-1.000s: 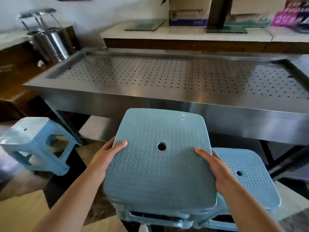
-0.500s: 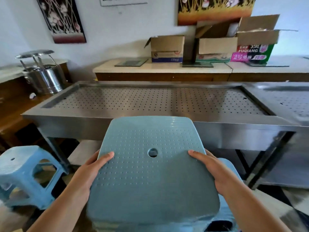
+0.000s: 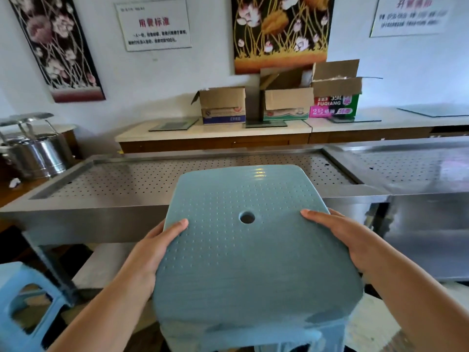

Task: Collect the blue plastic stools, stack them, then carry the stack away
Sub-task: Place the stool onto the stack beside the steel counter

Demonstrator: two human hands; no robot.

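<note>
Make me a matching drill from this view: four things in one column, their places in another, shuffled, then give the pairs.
Things
1. held blue stool
2. second blue stool
3. steel pot
4. cardboard boxes

Places
A. on the pale counter by the wall
B. between the left hand and right hand
C. on the floor, lower left
D. far left, past the end of the perforated steel table

Pairs: 1-B, 2-C, 3-D, 4-A
</note>
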